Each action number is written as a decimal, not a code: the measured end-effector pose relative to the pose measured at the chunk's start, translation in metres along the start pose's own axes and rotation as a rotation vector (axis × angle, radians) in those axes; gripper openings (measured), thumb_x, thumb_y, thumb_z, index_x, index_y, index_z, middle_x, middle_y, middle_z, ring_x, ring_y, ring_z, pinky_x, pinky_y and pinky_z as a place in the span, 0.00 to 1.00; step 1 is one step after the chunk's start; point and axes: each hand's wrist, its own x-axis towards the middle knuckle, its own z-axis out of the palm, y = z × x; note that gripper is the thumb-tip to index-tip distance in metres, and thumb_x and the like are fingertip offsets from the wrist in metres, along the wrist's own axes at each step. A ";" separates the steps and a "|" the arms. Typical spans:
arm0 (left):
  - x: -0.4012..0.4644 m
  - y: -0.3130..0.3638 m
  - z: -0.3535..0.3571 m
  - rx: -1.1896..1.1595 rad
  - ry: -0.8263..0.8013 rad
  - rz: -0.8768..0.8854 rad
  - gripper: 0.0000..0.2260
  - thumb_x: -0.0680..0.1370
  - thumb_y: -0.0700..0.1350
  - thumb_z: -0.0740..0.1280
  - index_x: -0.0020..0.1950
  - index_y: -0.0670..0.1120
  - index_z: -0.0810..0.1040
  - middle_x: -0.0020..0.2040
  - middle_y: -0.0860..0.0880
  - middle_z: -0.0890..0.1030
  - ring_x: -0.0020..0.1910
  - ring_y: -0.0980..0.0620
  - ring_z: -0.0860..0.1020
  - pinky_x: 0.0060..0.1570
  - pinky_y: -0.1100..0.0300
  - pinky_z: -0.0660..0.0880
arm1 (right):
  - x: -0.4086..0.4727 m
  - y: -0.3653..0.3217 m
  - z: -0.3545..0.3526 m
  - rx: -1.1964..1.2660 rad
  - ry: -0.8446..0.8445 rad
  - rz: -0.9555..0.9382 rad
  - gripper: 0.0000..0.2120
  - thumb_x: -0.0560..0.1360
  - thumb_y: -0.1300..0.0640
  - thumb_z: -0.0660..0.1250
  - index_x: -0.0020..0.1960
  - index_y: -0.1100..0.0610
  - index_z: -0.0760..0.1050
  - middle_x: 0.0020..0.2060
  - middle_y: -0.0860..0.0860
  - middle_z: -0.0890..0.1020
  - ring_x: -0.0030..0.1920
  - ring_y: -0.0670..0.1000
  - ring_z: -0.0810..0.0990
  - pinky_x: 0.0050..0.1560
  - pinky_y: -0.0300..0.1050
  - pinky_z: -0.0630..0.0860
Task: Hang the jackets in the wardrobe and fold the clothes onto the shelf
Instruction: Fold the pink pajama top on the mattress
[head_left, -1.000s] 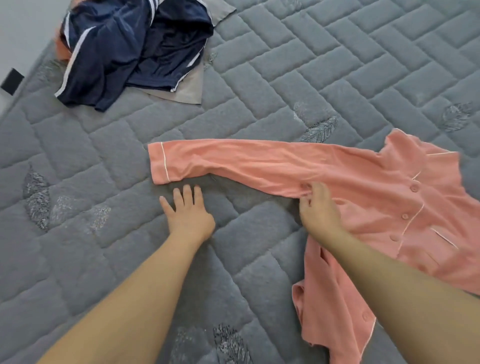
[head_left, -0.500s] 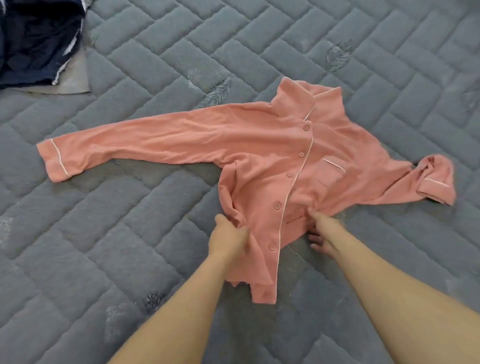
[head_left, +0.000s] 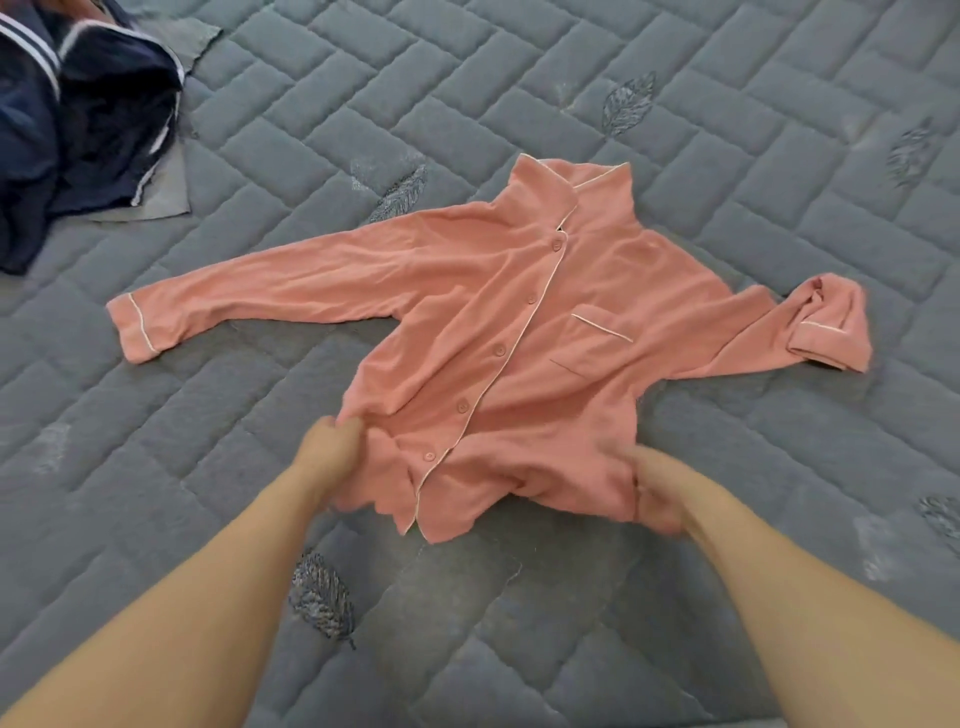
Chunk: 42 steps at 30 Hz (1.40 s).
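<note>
A pink button-up pyjama shirt (head_left: 519, 322) with white piping lies front up on the grey quilted mattress (head_left: 467, 104). Its left sleeve stretches out flat toward the left; its right sleeve is bunched at the cuff on the right. My left hand (head_left: 332, 454) grips the shirt's lower left hem corner. My right hand (head_left: 657, 493) grips the lower right hem corner, its fingers curled into the fabric. The hem between my hands is lifted and rumpled.
A heap of navy clothes with white stripes (head_left: 78, 119) lies at the top left, on top of a grey garment (head_left: 166, 192). The mattress extends on all sides of the shirt.
My hands have spread apart along the hem, pulling the shirt's lower body wider and flatter. The shirt now sits more centred in view as my head turned.
</note>
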 end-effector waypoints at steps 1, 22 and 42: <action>-0.011 0.006 0.011 -0.081 -0.071 0.020 0.07 0.80 0.46 0.61 0.49 0.43 0.75 0.45 0.44 0.79 0.38 0.49 0.76 0.35 0.57 0.71 | -0.003 0.010 0.003 -0.163 -0.029 0.023 0.17 0.74 0.54 0.73 0.60 0.58 0.78 0.53 0.54 0.85 0.51 0.53 0.84 0.49 0.49 0.81; -0.083 -0.007 0.056 1.052 -0.144 0.153 0.19 0.81 0.55 0.55 0.68 0.46 0.63 0.68 0.42 0.69 0.67 0.39 0.69 0.64 0.45 0.67 | -0.052 0.008 -0.079 -1.246 0.429 -0.017 0.23 0.76 0.58 0.57 0.70 0.62 0.66 0.66 0.61 0.70 0.66 0.63 0.72 0.64 0.55 0.73; -0.107 0.106 0.196 1.034 -0.620 0.305 0.14 0.80 0.44 0.58 0.61 0.39 0.75 0.60 0.42 0.80 0.53 0.42 0.79 0.49 0.56 0.72 | 0.014 -0.060 -0.072 -0.613 0.546 -0.242 0.16 0.74 0.55 0.60 0.59 0.60 0.74 0.54 0.58 0.79 0.51 0.60 0.76 0.49 0.49 0.72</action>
